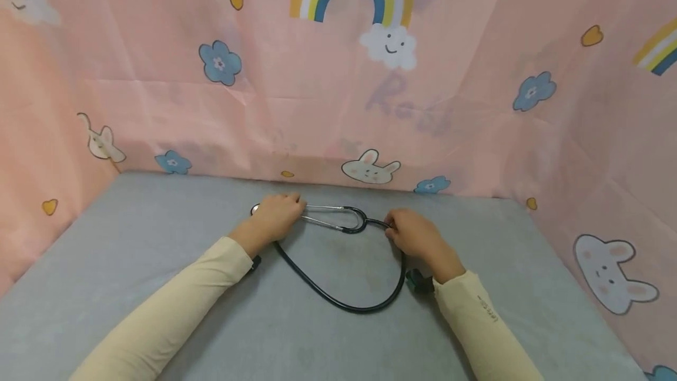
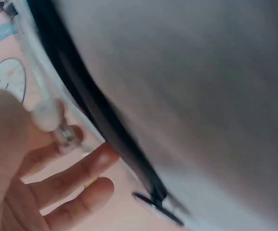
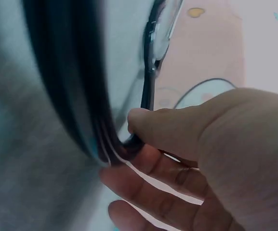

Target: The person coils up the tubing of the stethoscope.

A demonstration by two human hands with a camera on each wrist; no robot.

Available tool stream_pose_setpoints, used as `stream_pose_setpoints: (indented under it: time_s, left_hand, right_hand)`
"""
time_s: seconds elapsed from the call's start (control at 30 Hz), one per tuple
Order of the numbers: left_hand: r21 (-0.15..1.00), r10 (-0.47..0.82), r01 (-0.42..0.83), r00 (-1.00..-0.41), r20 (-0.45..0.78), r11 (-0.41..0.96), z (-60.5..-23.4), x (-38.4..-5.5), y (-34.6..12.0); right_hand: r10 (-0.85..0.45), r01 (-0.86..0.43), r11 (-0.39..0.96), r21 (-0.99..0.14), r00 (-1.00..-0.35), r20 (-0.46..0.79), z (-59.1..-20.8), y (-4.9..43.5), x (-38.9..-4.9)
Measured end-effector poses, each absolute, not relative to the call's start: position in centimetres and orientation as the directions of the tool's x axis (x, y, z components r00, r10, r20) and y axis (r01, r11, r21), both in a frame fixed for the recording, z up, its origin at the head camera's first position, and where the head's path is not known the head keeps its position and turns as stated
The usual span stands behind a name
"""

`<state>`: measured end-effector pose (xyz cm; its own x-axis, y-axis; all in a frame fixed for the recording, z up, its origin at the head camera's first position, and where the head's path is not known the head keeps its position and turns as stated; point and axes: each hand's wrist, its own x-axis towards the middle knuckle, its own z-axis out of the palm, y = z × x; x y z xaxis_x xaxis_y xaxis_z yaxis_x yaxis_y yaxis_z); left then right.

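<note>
A stethoscope with black tubing point(image 1: 338, 304) and silver ear tubes point(image 1: 325, 207) lies on the grey table. The left hand point(image 1: 275, 216) covers the ends of the ear tubes. In the left wrist view, a pale ear tip point(image 2: 47, 115) sits between its thumb and fingers, the other fingers loosely spread. Past this hand the round chest piece point(image 1: 255, 209) shows in part. My right hand point(image 1: 418, 234) pinches the tubing just right of the Y-joint. The right wrist view shows the thumb point(image 3: 143, 122) and fingers on a bend in the tubing, which loops down toward the table's front.
The grey cloth-covered table point(image 1: 338, 346) meets a pink printed curtain point(image 1: 317, 122) at the back and sides. A small dark device point(image 1: 419, 282) is at the right wrist, and part of another dark one point(image 1: 255, 264) is at the left.
</note>
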<state>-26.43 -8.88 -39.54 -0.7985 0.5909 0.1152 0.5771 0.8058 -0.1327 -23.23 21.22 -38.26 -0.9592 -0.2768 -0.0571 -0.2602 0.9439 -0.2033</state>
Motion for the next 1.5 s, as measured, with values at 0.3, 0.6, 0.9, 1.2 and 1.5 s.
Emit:
stream_pose_setpoints:
  time_s: [0.3,0.6,0.9,1.2,1.5]
  left_hand:
    - [-0.098,0.624,0.621,-0.743,0.241,0.778,-38.7,-25.3,-10.3]
    - [0.051,0.592,0.669,-0.687,0.42,0.741,-39.5,-24.3,-11.5]
    - [0.248,0.459,0.696,-0.657,0.598,0.673,-39.0,-24.0,-12.0]
    - [0.261,0.395,0.774,-0.544,0.74,0.577,-39.0,-23.8,-11.6]
    - [0.149,0.42,0.864,-0.377,0.826,0.481,-38.9,-24.1,-11.9]
  right_hand:
    - [-0.291,-0.248,0.897,-0.366,-0.955,-0.066,-36.0,21.4,-22.9]
    - [-0.331,-0.275,0.872,-0.405,-0.941,-0.074,-36.1,21.7,-23.0]
    - [-0.357,-0.281,0.873,-0.398,-0.925,-0.129,-36.1,23.9,-23.2]
    - [-0.122,-0.101,0.937,-0.336,-0.992,-0.044,-35.0,24.1,-23.2]
    - [-0.242,-0.347,0.86,-0.373,-0.922,0.301,-34.3,24.0,-22.9]
